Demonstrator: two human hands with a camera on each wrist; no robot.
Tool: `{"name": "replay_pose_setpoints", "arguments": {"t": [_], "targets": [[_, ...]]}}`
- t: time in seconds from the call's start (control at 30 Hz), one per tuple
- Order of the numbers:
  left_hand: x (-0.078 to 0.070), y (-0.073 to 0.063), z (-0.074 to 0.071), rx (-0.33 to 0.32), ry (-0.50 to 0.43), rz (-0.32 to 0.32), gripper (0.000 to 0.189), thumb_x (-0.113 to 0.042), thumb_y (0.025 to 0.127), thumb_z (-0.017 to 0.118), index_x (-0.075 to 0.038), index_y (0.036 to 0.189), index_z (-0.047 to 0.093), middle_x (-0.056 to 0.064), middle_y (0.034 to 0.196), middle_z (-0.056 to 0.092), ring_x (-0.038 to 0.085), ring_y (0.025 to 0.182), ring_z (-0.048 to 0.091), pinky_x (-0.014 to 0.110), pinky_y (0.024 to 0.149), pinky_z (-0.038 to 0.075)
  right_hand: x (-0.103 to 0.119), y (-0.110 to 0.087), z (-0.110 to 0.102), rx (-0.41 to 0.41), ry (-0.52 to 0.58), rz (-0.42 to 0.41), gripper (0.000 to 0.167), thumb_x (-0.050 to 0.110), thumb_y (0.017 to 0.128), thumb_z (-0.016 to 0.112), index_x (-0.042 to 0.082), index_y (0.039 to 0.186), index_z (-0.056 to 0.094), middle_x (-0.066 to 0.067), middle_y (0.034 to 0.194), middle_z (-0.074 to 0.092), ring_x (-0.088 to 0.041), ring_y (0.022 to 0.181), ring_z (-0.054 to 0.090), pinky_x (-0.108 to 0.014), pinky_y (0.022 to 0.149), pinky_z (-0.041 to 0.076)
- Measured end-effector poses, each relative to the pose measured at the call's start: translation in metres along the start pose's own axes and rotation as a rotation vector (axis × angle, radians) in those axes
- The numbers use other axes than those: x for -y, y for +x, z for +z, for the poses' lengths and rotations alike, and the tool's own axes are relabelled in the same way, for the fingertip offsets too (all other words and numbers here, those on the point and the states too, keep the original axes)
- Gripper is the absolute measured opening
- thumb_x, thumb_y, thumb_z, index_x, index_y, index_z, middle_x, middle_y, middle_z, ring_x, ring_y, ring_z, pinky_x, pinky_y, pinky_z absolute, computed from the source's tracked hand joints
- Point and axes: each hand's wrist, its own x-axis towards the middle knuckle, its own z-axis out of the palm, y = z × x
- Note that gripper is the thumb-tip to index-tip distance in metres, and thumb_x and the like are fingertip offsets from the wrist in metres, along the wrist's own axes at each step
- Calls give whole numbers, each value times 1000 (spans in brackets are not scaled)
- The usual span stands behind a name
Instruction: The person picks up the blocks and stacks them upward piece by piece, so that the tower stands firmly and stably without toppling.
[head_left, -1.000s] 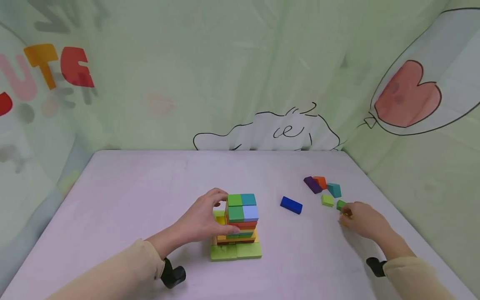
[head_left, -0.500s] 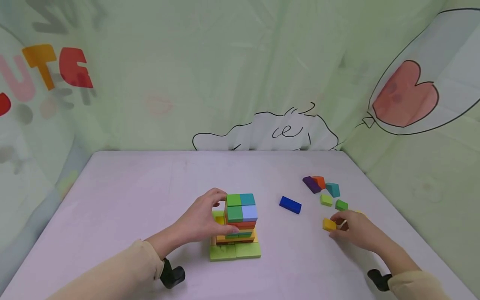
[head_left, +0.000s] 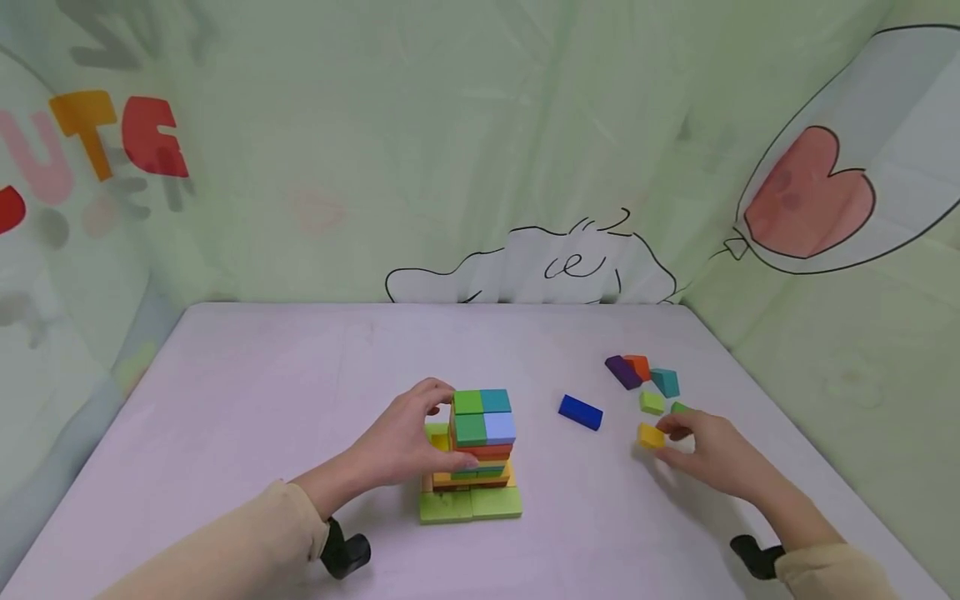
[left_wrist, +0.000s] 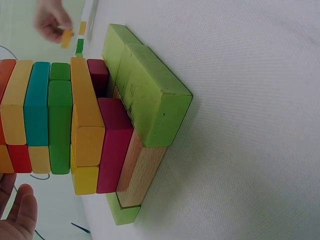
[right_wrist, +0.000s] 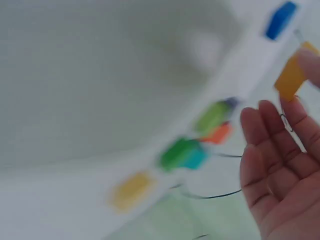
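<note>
A tower of stacked colored wooden blocks (head_left: 483, 425) stands on light-green base blocks (head_left: 495, 502) in the middle of the table. My left hand (head_left: 397, 439) holds it from the left, the thumb across the front and fingers at the back left corner. In the left wrist view, curled fingers (left_wrist: 22, 210) show beside its side. To the right, my right hand (head_left: 712, 454) pinches a small yellow block (head_left: 650, 436) between thumb and fingertips. The right wrist view shows that yellow block (right_wrist: 291, 77) held, with the other fingers spread loosely.
A dark-blue block (head_left: 581, 412) lies between the tower and my right hand. Behind that hand lie purple (head_left: 623, 372), orange (head_left: 637, 367), teal (head_left: 665, 382), light-green (head_left: 652, 403) and green (head_left: 680, 407) blocks. Another yellow block (right_wrist: 132, 191) shows in the right wrist view.
My right hand has drawn the yellow block leftward away from the loose blocks, then slightly farther from me. The left hand and the tower stay as they were.
</note>
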Motion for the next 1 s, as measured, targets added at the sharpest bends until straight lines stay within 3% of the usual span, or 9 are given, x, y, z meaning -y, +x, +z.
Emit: {"name": "replay_pose_setpoints", "arguments": {"t": [0.1,0.23,0.43,0.57,0.7,1.0], "targets": [[0,0,0,-2,3,-6,68,-35,76,91,-8,131,62,3,135,58,35,125,58,50,103,54,31,4,-10,-79,14,-132,30,16,85,82,3,108,69,-8,106,71,-31,100,66,-53,85,60],[1,0,-1,-3,6,-4,68,-34,76,91,-8,132,61,4,135,57,35,125,58,50,103,54,78,13,-23,-135,35,-291,30,11,84,82,10,110,66,-1,108,68,-22,102,62,-45,89,58],[1,0,0,2,1,-7,70,-35,76,91,-7,133,60,4,136,57,35,125,57,50,103,53,135,30,-32,-136,119,-466,28,8,86,79,14,109,64,5,111,67,-13,106,61,-37,92,56],[2,1,0,5,-15,-5,68,-35,77,91,-8,132,61,4,134,57,35,126,57,50,104,53,163,41,-31,-70,163,-518,24,12,88,78,14,108,64,3,113,66,-16,109,61,-43,96,56],[3,1,-1,13,-25,1,67,-35,78,90,-8,131,61,4,134,57,35,126,56,51,104,53,184,52,-28,8,139,-537,22,18,90,75,13,109,66,0,117,66,-21,113,61,-48,99,56],[4,1,-1,19,-36,26,65,-34,78,90,-8,131,62,5,133,58,35,126,56,53,106,52,211,63,-27,125,37,-512,22,21,90,76,15,109,66,-1,122,66,-20,112,61,-41,97,59]]}}
